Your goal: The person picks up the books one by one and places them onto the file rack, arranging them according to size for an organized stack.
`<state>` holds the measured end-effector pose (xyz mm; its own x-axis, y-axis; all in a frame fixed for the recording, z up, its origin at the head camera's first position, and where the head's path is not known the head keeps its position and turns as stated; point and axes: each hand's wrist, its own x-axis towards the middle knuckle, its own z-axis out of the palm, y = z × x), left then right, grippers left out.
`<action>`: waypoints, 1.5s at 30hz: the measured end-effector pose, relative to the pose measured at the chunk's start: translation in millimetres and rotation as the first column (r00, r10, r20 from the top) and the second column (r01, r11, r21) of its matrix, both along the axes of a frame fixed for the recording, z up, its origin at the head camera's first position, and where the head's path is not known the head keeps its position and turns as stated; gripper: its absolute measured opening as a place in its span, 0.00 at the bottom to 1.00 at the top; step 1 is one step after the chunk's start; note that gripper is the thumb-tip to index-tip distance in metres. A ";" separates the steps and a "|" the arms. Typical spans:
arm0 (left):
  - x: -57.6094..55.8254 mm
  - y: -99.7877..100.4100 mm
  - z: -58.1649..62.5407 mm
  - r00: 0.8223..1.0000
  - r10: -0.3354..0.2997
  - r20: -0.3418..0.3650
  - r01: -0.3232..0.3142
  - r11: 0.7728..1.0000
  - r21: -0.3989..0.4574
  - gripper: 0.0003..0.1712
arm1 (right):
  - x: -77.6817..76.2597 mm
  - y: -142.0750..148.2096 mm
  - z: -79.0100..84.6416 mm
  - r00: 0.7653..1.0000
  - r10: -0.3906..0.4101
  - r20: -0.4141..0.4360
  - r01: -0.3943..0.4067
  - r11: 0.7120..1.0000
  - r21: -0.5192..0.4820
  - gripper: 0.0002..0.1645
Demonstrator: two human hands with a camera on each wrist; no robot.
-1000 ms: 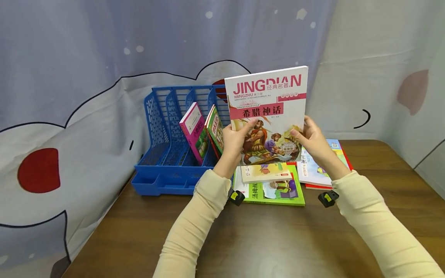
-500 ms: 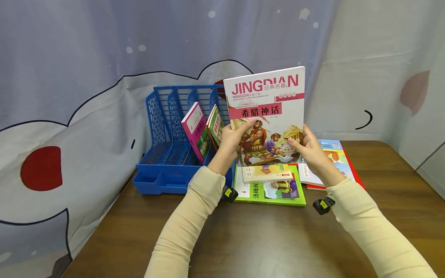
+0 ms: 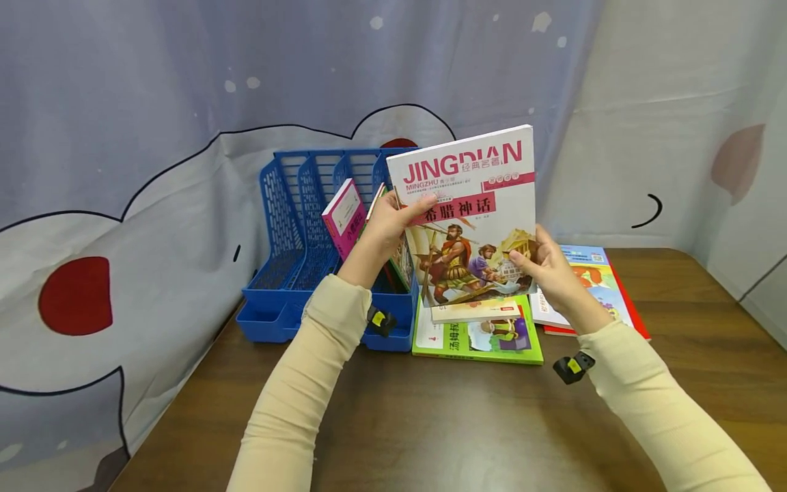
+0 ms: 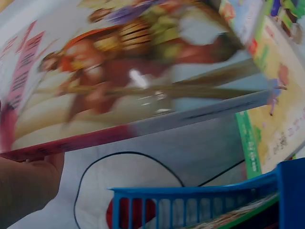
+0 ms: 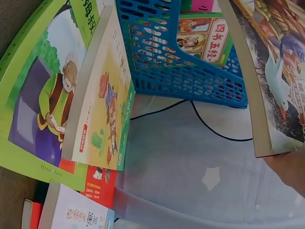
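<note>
A paperback book (image 3: 470,239) with a white, red-lettered top and an illustrated cover is held up in front of me, tilted a little. My left hand (image 3: 387,222) grips its left edge near the upper part, thumb on the cover. At the lower right edge, my right hand (image 3: 550,263) pinches it, thumb in front. Fingers behind the book are hidden. In the left wrist view the book's spine (image 4: 143,131) faces the blue file rack. The right wrist view shows the book's page edge (image 5: 252,90) beside my right hand (image 5: 290,169).
The blue file rack (image 3: 285,273) stands left, holding a pink book (image 3: 344,215) and a green-covered book (image 5: 202,40), both leaning. Under the held book lie a green book (image 3: 479,348) and a cream book (image 5: 102,95). More books (image 3: 593,273) lie right on the wooden table (image 3: 467,424).
My left hand has slid up the book's left edge and moved left. The book has come slightly left and down and tilts more. My right hand still holds its right edge.
</note>
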<state>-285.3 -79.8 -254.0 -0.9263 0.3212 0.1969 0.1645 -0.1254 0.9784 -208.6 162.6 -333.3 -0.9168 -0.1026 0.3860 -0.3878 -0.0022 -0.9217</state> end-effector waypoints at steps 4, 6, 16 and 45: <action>2.3 -6.7 13.4 1.000 -0.031 -0.006 0.030 0.999 -0.010 0.17 | 0.6 -0.2 -2.2 1.000 0.007 -0.008 -0.006 0.999 0.033 0.21; 4.3 -8.0 17.6 1.000 -0.024 -0.008 0.024 1.000 -0.018 0.17 | 0.9 -0.1 -2.6 1.000 0.014 -0.013 -0.014 0.999 0.040 0.20; 10.5 -4.7 28.5 0.993 0.063 0.096 -0.070 0.995 0.071 0.13 | 2.1 -0.2 4.9 0.999 0.025 -0.027 -0.022 0.995 0.102 0.18; -17.3 -28.2 190.9 0.852 0.511 0.112 -0.520 0.805 0.286 0.16 | 31.5 39.5 -2.5 0.984 -0.093 0.153 -0.004 0.843 0.538 0.14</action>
<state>-302.6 -108.0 -63.0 -0.9456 -0.2743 0.1750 0.2598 -0.3125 0.9137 -177.1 202.1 -335.7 -0.9707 -0.2055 0.1246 -0.2166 0.5232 -0.8242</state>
